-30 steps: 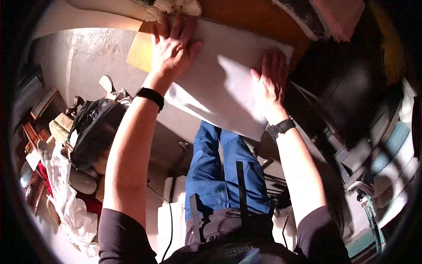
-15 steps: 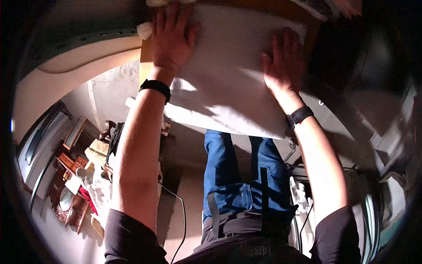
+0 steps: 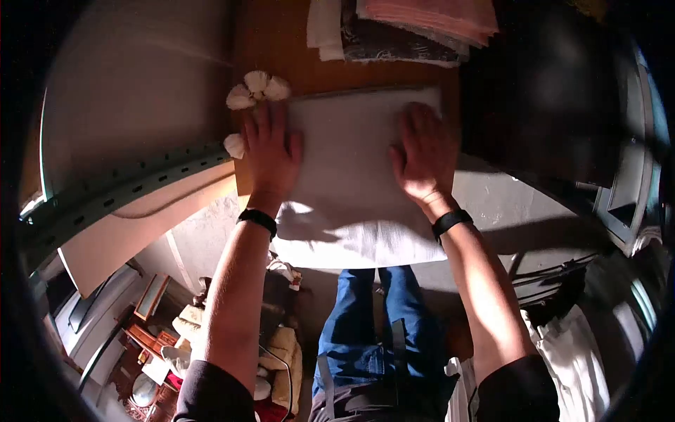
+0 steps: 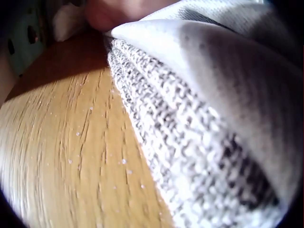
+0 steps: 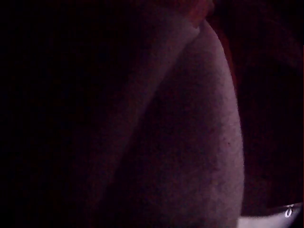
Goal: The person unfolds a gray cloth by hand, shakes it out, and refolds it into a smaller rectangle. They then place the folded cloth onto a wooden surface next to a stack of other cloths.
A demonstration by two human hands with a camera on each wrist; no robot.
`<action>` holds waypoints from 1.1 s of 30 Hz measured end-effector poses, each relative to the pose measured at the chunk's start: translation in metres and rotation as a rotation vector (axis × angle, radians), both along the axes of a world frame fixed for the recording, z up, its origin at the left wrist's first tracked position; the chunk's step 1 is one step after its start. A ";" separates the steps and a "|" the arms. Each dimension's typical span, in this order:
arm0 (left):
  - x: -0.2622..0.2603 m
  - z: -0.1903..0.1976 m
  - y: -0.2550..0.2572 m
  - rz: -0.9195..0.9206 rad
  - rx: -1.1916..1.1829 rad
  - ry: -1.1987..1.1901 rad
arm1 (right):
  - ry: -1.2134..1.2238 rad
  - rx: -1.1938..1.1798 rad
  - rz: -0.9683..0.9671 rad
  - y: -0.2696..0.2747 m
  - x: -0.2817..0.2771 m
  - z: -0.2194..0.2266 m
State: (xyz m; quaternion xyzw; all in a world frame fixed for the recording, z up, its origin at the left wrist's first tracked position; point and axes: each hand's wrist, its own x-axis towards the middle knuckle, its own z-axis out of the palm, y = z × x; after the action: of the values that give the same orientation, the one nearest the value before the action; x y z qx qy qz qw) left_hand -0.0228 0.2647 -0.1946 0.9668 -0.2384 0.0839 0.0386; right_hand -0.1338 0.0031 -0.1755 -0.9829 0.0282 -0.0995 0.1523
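A pale cloth, folded in layers, lies over the near part of a wooden table; its sunlit front edge hangs toward the person's legs. Flat on its left border rests my left hand, fingers pointing away and thumb apart. My right hand lies on the cloth's right side in shadow, fingers extended. In the left wrist view, a knitted grey-and-white layer shows under a smoother fold, beside bare wood, with a fingertip at the top. The right wrist view is very dark, with a cloth fold in it.
White shell-like pieces sit at the table's left edge. A stack of folded pink and dark cloths lies at the far end. A green perforated metal bar runs along the left; clutter lies on the floor below.
The head view has swung, so the cloth and table now stand straighter and more of the far stack shows. Both hands stay flat on the cloth.
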 end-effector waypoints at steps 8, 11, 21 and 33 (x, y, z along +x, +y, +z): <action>0.000 -0.004 0.005 0.033 0.015 0.076 | -0.036 0.043 -0.020 0.002 -0.006 -0.003; -0.002 -0.001 0.002 0.047 0.013 0.080 | 0.047 0.100 -0.008 -0.002 -0.002 -0.001; -0.003 -0.006 0.013 0.022 -0.034 0.105 | 0.011 0.139 -0.004 -0.001 -0.007 -0.009; -0.005 0.002 0.007 0.077 -0.004 0.192 | 0.312 0.163 -0.079 0.000 -0.002 0.017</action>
State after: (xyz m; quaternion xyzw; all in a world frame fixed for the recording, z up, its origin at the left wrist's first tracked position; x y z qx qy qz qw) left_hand -0.0275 0.2713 -0.1924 0.9787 -0.1962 -0.0071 0.0597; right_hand -0.1354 0.0035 -0.1587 -0.9690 0.0981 0.0509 0.2210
